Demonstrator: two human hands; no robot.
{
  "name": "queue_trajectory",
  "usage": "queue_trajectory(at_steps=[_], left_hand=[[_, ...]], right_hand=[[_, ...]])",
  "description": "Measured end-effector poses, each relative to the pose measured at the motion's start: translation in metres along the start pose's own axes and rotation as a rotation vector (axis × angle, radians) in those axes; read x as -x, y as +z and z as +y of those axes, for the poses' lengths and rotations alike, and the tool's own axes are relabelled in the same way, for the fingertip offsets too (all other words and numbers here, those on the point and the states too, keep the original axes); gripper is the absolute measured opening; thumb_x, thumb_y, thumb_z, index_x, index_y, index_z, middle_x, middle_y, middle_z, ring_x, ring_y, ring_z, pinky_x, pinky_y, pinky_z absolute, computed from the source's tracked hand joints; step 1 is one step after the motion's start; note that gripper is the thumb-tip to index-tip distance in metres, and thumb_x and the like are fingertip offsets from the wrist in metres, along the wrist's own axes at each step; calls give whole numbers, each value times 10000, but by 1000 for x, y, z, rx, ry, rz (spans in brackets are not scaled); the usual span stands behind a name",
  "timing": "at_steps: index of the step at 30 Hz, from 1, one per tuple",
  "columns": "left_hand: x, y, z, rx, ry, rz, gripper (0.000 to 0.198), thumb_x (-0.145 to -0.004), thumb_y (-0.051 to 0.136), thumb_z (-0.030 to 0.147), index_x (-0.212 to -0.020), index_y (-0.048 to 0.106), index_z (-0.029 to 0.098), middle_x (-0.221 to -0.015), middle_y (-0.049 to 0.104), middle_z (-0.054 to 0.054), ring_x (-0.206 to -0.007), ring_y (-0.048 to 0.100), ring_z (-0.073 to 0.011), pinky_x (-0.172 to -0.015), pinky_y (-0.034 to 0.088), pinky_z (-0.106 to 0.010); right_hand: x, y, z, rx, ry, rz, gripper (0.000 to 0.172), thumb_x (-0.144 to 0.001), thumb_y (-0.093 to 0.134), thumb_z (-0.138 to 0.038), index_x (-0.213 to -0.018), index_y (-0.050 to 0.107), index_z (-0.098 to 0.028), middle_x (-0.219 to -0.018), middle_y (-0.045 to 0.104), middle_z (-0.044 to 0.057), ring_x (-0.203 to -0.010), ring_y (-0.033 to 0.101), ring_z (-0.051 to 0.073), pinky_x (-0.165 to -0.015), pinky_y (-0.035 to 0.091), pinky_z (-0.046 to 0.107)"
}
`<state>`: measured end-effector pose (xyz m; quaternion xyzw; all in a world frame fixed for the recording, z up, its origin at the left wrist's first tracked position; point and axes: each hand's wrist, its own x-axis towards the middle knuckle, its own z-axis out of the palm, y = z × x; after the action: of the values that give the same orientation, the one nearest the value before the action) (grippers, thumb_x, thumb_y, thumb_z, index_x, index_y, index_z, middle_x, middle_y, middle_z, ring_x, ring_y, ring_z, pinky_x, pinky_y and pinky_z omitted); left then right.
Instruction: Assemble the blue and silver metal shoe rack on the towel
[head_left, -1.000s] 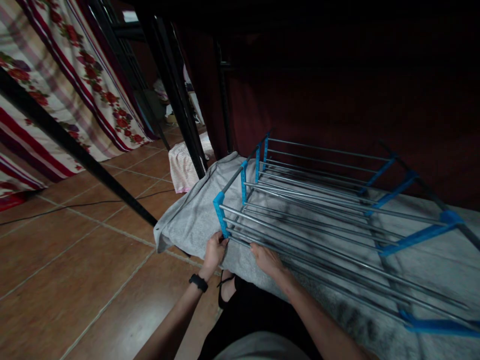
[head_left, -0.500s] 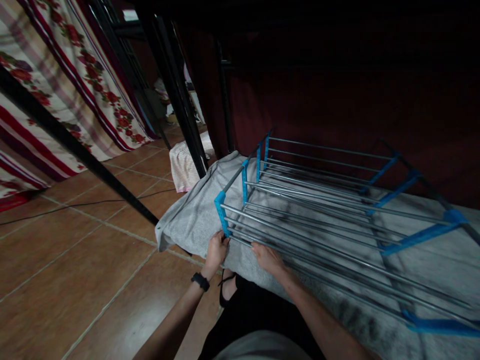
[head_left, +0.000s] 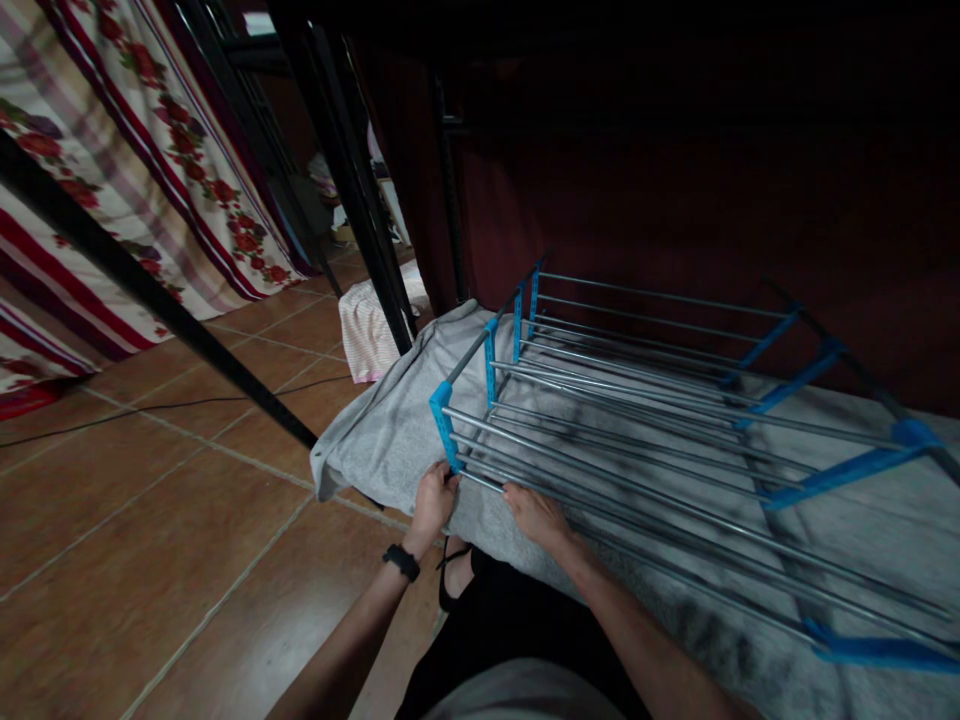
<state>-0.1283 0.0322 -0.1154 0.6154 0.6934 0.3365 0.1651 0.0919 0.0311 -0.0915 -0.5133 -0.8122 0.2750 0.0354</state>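
Observation:
A shoe rack of grey metal tubes and blue plastic side brackets lies on a grey cloth. My left hand, with a dark band at the wrist, is closed at the lower end of the near-left blue bracket, its fingertips partly hidden. Just to the right, my right hand is closed around the lowest near tube, close to that bracket. More blue brackets join the tubes at the rack's right end.
The grey cloth covers a low surface under the rack. Black metal posts stand at left, with a slanting black bar nearer. Beyond are a floral curtain, a striped cloth and a cable on the tiled floor.
Almost nothing differs. The rack's right end has shifted very slightly, while both hands keep their places at the near-left corner.

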Motion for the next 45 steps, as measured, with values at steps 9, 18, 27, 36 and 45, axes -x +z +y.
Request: queue_trajectory(at_steps=[9,18,27,36,45], left_hand=[[-1,-1,-3,-4,43,-16,162,-781,490,274,-766,616,173,-821,662,-116,-802,633,-259,-764,489,-368],[-23,0,-25,-131,1,-112,314,-764,483,497,-746,600,206,-803,665,-87,-783,633,-275,-673,481,-353],[33,-2,14,-124,346,141,424,-864,422,441,-1188,533,192,-1112,593,-165,-1150,515,-373,-979,439,-564],[77,106,133,-97,894,-486,413,-960,369,235,-1339,531,268,-1301,612,-63,-1214,535,-245,-1064,380,-446],[84,170,217,-90,900,-765,396,-938,402,149,-1266,609,234,-1177,646,-91,-1109,578,-246,-984,423,-376]], right_hand=[[-3,-6,-2,-41,-4,-31,349,-996,308,-325,-1144,607,-224,-1073,701,70,-948,651,200,-771,464,299],[5,-8,-2,33,-39,99,343,-971,355,-356,-1221,544,-217,-1140,682,93,-970,661,241,-812,507,394],[126,-2,47,51,-50,425,384,-949,365,-183,-1294,520,-249,-1303,589,41,-1177,512,189,-1035,394,329],[260,8,175,-386,833,1358,367,-861,359,-279,-1182,496,-164,-1179,548,158,-1132,514,250,-1023,411,433],[276,-26,227,-534,722,1097,412,-796,440,-335,-1136,587,-157,-1066,673,115,-1047,592,257,-969,449,426]])
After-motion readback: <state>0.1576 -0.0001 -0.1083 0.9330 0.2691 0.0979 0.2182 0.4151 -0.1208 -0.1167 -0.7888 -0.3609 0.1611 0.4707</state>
